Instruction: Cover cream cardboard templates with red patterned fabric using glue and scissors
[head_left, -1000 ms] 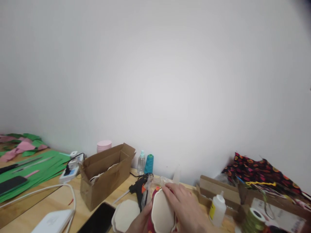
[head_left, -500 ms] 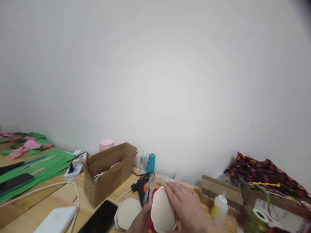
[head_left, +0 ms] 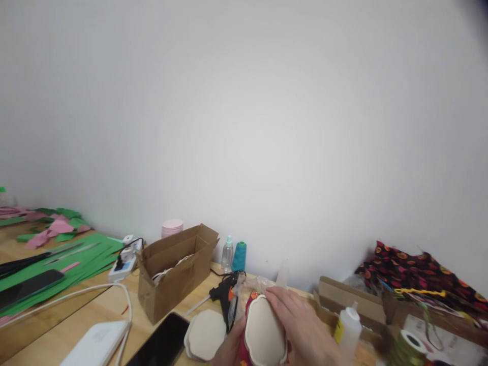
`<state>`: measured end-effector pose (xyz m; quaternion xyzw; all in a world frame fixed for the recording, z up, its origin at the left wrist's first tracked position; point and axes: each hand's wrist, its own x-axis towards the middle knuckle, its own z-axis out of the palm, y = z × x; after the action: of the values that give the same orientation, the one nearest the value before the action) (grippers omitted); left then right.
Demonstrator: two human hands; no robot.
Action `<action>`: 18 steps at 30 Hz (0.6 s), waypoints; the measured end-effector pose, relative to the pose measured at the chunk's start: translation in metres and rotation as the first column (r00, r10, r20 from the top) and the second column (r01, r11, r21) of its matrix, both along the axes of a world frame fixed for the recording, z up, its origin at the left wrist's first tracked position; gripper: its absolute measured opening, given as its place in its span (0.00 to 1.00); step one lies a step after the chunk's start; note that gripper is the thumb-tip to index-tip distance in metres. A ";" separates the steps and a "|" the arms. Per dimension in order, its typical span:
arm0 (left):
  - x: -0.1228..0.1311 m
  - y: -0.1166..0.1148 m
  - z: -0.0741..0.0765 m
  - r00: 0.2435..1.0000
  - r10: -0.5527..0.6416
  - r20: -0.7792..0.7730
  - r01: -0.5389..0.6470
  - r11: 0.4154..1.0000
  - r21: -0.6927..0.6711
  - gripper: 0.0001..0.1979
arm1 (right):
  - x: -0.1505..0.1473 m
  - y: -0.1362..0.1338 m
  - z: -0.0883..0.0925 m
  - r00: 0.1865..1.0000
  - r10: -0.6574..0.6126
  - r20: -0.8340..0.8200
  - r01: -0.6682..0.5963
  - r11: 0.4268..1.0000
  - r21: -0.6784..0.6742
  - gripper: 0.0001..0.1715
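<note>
While the right hand [head_left: 305, 330] lay over the top and right edge of a cream scalloped board [head_left: 265, 338], fingers curled round it in a firm hold, the left hand [head_left: 229, 349] gripped the board's left edge together with red patterned cloth [head_left: 244, 351] behind it. The board, pale face toward the camera, was to the right of the cardboard box [head_left: 177, 272]. Between it and the box lay a stack [head_left: 206, 335] of similar boards and a black glue gun [head_left: 224, 297]. A dark phone [head_left: 162, 345] lay just in front of the box. A clear bottle [head_left: 227, 253] and a teal thread spool [head_left: 240, 255] stood just right of it.
</note>
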<state>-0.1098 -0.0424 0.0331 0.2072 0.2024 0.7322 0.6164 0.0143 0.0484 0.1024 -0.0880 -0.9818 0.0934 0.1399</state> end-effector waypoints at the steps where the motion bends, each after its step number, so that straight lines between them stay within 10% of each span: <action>1: 0.003 0.000 0.001 1.000 -0.006 0.008 0.006 1.000 0.006 0.18 | 0.003 -0.001 0.001 1.000 -0.004 -0.022 0.003 1.000 -0.020 0.54; 13: 0.018 -0.001 -0.002 0.960 -0.278 0.014 0.274 0.952 0.138 0.24 | 0.045 0.002 0.029 0.965 -0.235 -0.119 0.224 0.970 -0.095 0.47; 18: -0.003 -0.005 -0.001 0.970 -0.237 0.047 0.201 0.899 0.389 0.28 | 0.057 0.017 0.027 0.907 -0.405 0.112 0.407 0.913 0.007 0.45</action>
<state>-0.1130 -0.0471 0.0318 0.3105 0.0025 0.6924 0.6512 0.0716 0.0652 0.1293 -0.2964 -0.9475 0.0656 0.1005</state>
